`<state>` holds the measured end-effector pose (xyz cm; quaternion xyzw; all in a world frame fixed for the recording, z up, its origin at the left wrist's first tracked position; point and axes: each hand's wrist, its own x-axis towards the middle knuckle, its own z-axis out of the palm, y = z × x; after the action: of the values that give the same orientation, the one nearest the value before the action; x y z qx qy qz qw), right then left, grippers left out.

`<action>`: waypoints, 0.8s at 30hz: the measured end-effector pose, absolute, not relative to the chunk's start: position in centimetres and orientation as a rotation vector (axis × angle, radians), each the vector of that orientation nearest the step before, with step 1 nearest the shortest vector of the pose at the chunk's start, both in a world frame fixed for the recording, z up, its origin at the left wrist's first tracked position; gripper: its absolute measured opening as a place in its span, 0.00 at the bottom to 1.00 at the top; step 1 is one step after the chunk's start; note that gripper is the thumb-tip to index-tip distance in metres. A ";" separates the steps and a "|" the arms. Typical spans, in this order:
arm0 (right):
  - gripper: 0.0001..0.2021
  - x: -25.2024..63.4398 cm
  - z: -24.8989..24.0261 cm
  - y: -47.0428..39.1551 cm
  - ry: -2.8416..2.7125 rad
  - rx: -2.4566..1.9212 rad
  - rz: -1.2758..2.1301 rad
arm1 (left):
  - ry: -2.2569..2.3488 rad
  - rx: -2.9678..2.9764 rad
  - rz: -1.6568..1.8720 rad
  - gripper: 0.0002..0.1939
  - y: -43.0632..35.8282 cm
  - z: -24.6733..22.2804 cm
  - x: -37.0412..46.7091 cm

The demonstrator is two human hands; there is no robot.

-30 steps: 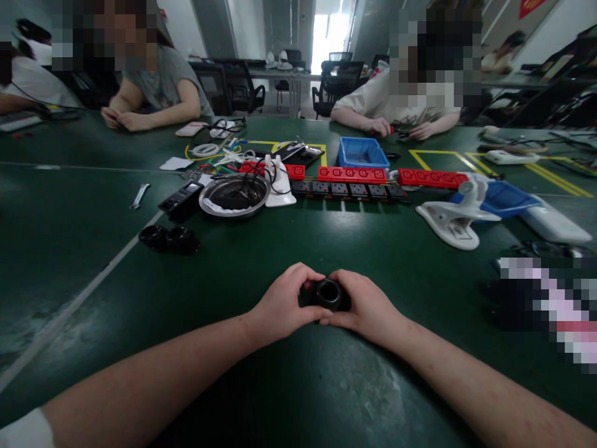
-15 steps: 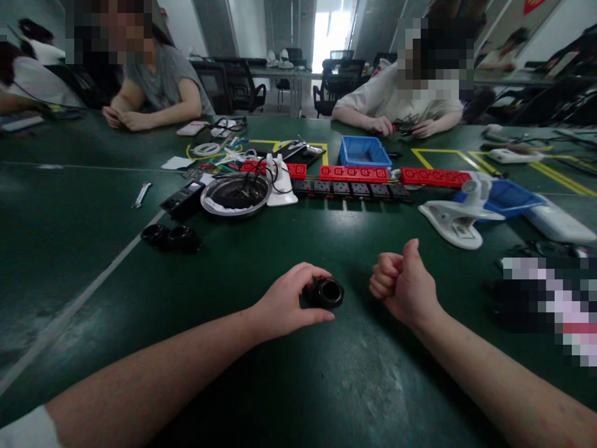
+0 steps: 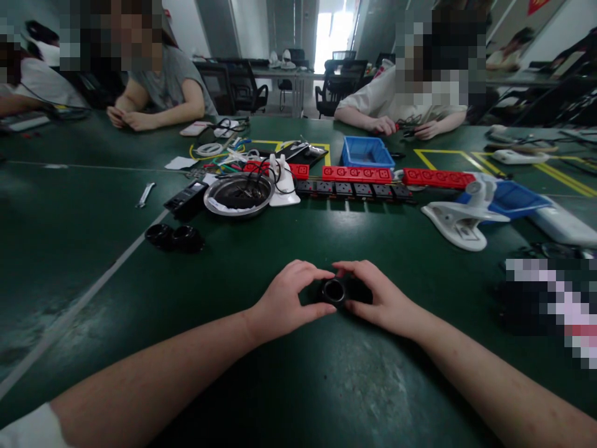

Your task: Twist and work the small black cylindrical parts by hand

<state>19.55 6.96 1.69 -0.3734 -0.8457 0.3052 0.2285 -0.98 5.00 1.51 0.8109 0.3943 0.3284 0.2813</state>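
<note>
A black hollow round fitting point(image 3: 323, 290) stands on the green table in front of me, its dark opening facing up towards me. My left hand point(image 3: 291, 295) curls round it from the left, with fingers at the far side and thumb at the near side. From the right, my right hand point(image 3: 377, 295) closes on the same fitting, its fingertips and thumb touching the rim area. Farther left lie two similar black fittings point(image 3: 175, 238), side by side. The fitting's lower part is in shadow.
A metal bowl point(image 3: 239, 211) with small parts, a white clip stand point(image 3: 454, 224), red socket strips point(image 3: 357, 174) and a blue bin point(image 3: 367, 153) stand beyond my hands. A wrench point(image 3: 145, 195) lies at the left. Two co-workers sit across the table.
My right hand has moved left from a thumb-up fist to the fitting, opening its fingers around it. My left hand has stayed at the fitting. The view has shifted slightly.
</note>
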 end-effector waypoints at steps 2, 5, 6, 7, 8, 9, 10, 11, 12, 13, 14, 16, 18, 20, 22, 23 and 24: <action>0.21 19.4 1.9 6.9 -2.409 -0.987 0.833 | 1.031 2.167 0.857 0.20 5.1 1.6 -1.1; 0.16 19.1 1.9 6.7 -2.468 -0.988 0.773 | 0.997 2.152 0.816 0.20 5.3 1.6 -1.3; 0.15 19.0 1.9 6.6 -2.472 -1.005 0.753 | 0.989 2.147 0.811 0.20 5.3 1.6 -1.3; 0.15 19.0 1.9 6.5 -2.476 -1.024 0.734 | 0.982 2.143 0.809 0.20 5.3 1.6 -1.2; 0.14 18.9 1.9 6.4 -2.479 -1.053 0.712 | 0.981 2.136 0.808 0.20 5.2 1.6 -1.1; 0.14 18.7 1.9 6.2 -2.478 -1.100 0.679 | 0.990 2.129 0.808 0.20 5.1 1.6 -1.0; 0.14 18.5 1.9 6.1 -2.474 -1.169 0.626 | 1.018 2.118 0.809 0.20 5.0 1.6 -0.7; 0.14 18.3 1.9 5.9 -2.467 -1.251 0.549 | 1.065 2.104 0.812 0.20 4.8 1.6 -0.5; 0.16 18.0 1.9 5.7 -2.460 -1.332 0.455 | 1.124 2.088 0.815 0.20 4.6 1.6 -0.2; 0.17 17.7 2.0 5.5 -2.459 -1.398 0.354 | 1.186 2.074 0.821 0.19 4.4 1.6 0.0; 0.17 17.5 2.0 5.3 -2.464 -1.443 0.262 | 1.236 2.064 0.825 0.19 4.3 1.6 0.1; 0.18 17.3 2.2 5.1 -2.486 -1.464 0.169 | 1.270 2.065 0.821 0.19 4.1 1.6 0.2; 0.22 17.4 2.5 5.1 -2.503 -1.413 0.215 | 1.228 2.097 0.811 0.19 4.2 1.7 0.1; 0.30 17.9 2.7 5.4 -2.510 -1.323 0.346 | 1.175 2.137 0.827 0.22 4.4 1.7 -0.2; 0.35 18.5 2.9 5.8 -2.514 -1.231 0.504 | 1.147 2.170 0.867 0.28 4.7 1.8 -0.5; 0.35 18.7 2.9 6.0 -2.513 -1.195 0.581 | 1.140 2.185 0.878 0.31 4.8 1.8 -0.6; 0.33 19.0 3.0 6.3 -2.515 -1.163 0.654 | 1.135 2.200 0.874 0.32 4.9 1.8 -0.7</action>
<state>18.97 6.26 2.98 -0.4039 -0.8739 0.2274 0.1467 -0.65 4.87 1.80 0.8102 0.4181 0.3220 0.2551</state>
